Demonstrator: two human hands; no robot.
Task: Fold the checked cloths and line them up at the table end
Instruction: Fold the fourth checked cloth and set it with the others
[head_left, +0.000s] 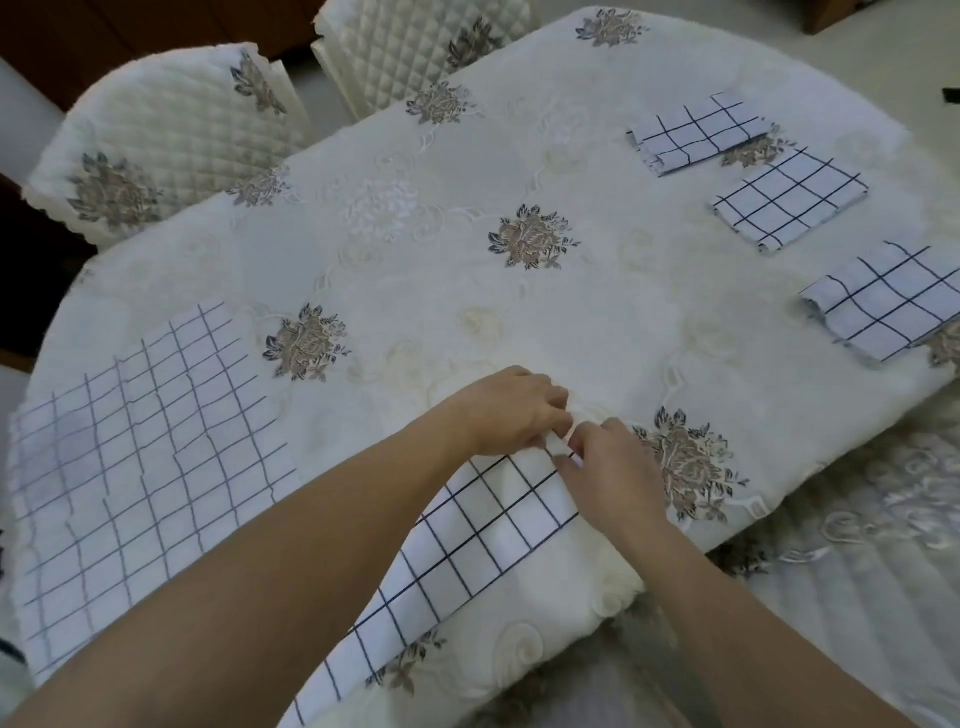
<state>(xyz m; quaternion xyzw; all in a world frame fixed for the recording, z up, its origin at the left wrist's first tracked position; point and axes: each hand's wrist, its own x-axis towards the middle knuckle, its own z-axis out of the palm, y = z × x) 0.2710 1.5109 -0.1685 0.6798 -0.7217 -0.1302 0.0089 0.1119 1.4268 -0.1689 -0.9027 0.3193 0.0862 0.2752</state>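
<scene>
Here a cream tablecloth stitched with brown-grey flower sprays covers the whole table. At the tablecloth's near edge lies a checked cloth, partly hanging over. The left hand and right hand meet at its far corner, fingers curled, both pinching the fabric there. Along the tablecloth's far right end three folded cloths sit in a row, apart from each other. On its left side an unfolded cloth lies spread flat. Beyond its far left edge stand two quilted chairs; pale floor shows past the right end.
</scene>
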